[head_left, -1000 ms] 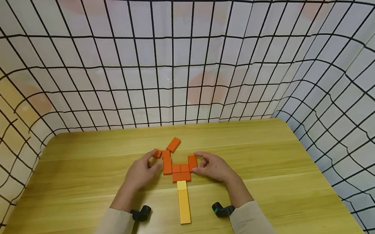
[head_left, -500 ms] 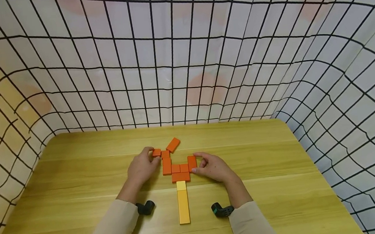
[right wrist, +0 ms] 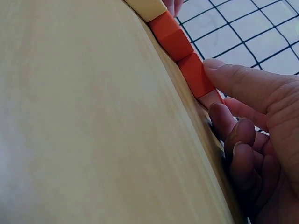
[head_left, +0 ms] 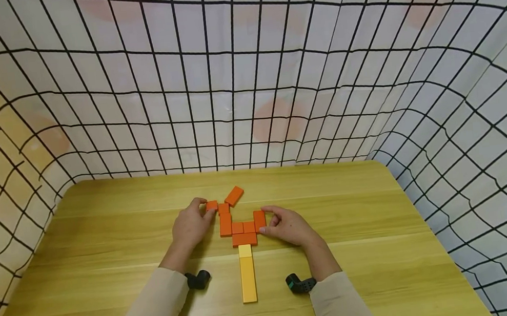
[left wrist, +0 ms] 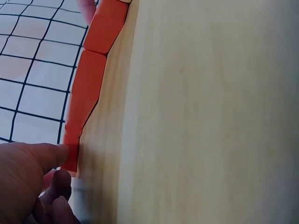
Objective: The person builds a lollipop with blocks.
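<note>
Flat orange blocks form a cup shape on the table, with a yellow block (head_left: 248,279) and a small pale yellow block (head_left: 245,251) in a line below it. My left hand (head_left: 190,228) pinches a small orange block (head_left: 211,205) between thumb and index finger, beside the upper left orange block (head_left: 224,208). In the left wrist view the thumb (left wrist: 51,154) lies against that block's near side. My right hand (head_left: 288,226) grips the upright orange block (head_left: 259,220) at the cup's right side, thumb at its lower end and index finger at its top corner.
A tilted orange block (head_left: 234,195) lies behind the left side of the cup. The wooden table (head_left: 358,229) ends at the back against a black wire grid (head_left: 239,113) with pale sheeting behind it. The grid also closes off both sides.
My left hand has shifted slightly, and the small orange block in it has turned from tilted to nearly straight. The right hand stays at its block.
</note>
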Demonstrator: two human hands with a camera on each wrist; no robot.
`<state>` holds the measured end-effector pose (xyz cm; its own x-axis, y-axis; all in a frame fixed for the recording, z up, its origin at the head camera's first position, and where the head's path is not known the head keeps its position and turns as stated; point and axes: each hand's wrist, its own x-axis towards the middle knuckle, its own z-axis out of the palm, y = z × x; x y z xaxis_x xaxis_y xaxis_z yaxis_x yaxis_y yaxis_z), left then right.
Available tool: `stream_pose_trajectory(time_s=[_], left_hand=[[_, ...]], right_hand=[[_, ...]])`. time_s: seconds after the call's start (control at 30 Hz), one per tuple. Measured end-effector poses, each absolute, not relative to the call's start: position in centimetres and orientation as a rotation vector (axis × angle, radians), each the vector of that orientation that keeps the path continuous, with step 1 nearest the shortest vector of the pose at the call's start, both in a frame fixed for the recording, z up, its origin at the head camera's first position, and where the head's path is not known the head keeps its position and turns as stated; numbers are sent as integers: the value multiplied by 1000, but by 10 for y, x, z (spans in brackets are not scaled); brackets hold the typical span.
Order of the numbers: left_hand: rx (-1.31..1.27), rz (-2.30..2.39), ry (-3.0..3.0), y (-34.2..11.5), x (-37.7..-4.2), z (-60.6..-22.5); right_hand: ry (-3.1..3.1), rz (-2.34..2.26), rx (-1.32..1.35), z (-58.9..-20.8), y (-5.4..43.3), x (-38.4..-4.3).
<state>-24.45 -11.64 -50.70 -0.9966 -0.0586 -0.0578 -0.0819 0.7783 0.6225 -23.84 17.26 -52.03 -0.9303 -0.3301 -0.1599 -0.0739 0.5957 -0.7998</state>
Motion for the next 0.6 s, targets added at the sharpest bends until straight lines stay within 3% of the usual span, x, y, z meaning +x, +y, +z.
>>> stream_pose_trajectory(time_s=[0.33, 0.6], left_hand=[[-187, 1082, 2908, -116, -241, -508], [122, 1035, 2852, -130, -244, -512]], right_hand=[[2540, -1252, -296, -521, 173, -239], [2539, -1250, -306, -523, 172, -240]])
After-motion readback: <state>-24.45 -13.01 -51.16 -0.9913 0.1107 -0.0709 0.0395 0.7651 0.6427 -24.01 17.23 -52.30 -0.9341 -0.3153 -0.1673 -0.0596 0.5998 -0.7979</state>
